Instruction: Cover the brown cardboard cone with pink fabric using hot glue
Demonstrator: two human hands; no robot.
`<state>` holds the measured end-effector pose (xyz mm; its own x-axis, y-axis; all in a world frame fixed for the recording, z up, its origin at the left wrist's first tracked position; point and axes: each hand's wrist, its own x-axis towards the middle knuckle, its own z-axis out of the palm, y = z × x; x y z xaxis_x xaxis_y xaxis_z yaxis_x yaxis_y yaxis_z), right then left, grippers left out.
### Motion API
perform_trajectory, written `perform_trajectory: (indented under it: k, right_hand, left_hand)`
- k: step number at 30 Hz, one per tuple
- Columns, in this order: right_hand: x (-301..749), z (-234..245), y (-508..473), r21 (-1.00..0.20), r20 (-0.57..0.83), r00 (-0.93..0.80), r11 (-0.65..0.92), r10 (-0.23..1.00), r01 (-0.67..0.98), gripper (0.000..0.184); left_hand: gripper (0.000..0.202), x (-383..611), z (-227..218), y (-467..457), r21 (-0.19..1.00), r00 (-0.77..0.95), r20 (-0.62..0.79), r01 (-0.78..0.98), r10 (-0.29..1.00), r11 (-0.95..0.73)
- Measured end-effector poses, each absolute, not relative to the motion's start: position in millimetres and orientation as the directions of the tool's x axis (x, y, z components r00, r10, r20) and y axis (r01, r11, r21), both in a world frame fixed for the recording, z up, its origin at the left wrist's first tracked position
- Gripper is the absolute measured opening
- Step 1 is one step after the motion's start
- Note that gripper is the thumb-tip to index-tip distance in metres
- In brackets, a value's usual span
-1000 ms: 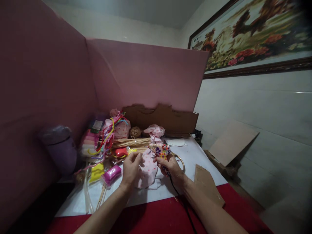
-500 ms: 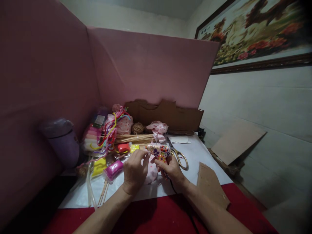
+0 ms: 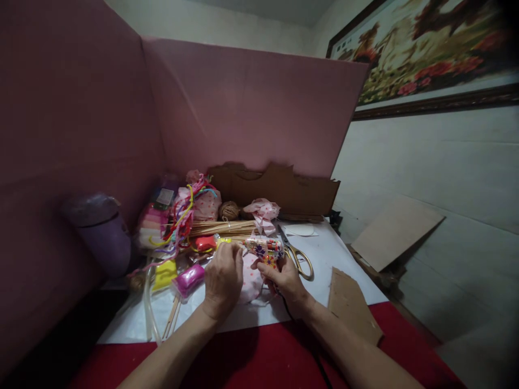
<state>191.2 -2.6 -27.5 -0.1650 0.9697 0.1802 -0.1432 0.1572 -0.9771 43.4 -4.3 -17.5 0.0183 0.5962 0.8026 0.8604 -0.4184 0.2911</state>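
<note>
A flower-patterned glue gun [image 3: 263, 248] is in my right hand [image 3: 286, 281], whose fingers are wrapped round its handle. Its nozzle points left and a black cord trails down from the grip. Close to the nozzle, my left hand [image 3: 224, 275] is closed with thumb and fingers pinched together; what it holds, if anything, is hidden. Below the glue gun lies pink dotted cloth [image 3: 250, 281], partly covered by my hands. Gold-handled scissors [image 3: 302, 263] rest just right of my right hand. A magenta packet [image 3: 190, 281] sits left of my left hand.
Bamboo sticks [image 3: 221, 228], a twine ball [image 3: 229, 210], crumpled dotted cloth [image 3: 263, 210] and colourful pipe cleaners [image 3: 190, 208] lie behind. A purple bottle [image 3: 103, 237] stands left, near a yellow packet [image 3: 164, 274]. Cardboard [image 3: 352, 305] lies right; pink panels [image 3: 251, 108] wall the back and left.
My left hand has shifted slightly left and up, a little away from the glue gun's nozzle. The right hand keeps its hold on the glue gun, nearly still.
</note>
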Motion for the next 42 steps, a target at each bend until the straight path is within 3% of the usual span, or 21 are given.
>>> perform_trajectory:
  k: [14,18,22,27,31,36,42]
  right_hand:
    - [192,-27,-1,-0.959,0.269,-0.142,0.252,0.953,-0.128,0.027]
    - [192,-28,-1,-0.962,0.26,-0.16,0.241,0.952,-0.129,0.025]
    - [192,-29,-2,-0.968,0.226,-0.198,0.198,0.954,-0.153,0.026]
    - [195,-28,-3,-0.965,0.198,-0.243,0.144,0.95,-0.22,0.027]
    - [198,-28,-2,-0.962,0.18,-0.242,0.119,0.953,-0.247,0.026]
    - [198,-29,-3,-0.953,0.178,-0.281,0.094,0.943,-0.288,0.023]
    - [199,-30,-3,-0.918,0.205,-0.28,0.086,0.938,-0.387,0.022]
  left_hand:
    - [0.009,42,-16,-5,0.268,0.138,0.81,0.777,0.57,-0.57]
    - [0.009,42,-17,-4,0.286,0.118,0.785,0.802,0.608,-0.525]
    - [0.01,41,-16,-2,0.415,0.004,0.744,0.78,0.668,-0.467]
    - [0.013,37,-12,2,0.673,-0.198,0.644,0.605,0.739,-0.425]
    - [0.02,33,-12,5,0.803,-0.313,0.534,0.48,0.785,-0.355]
    - [0.031,30,-15,11,0.898,-0.284,0.425,0.247,0.86,-0.363]
    - [0.027,33,-13,11,0.975,-0.144,0.203,-0.057,0.969,-0.213]
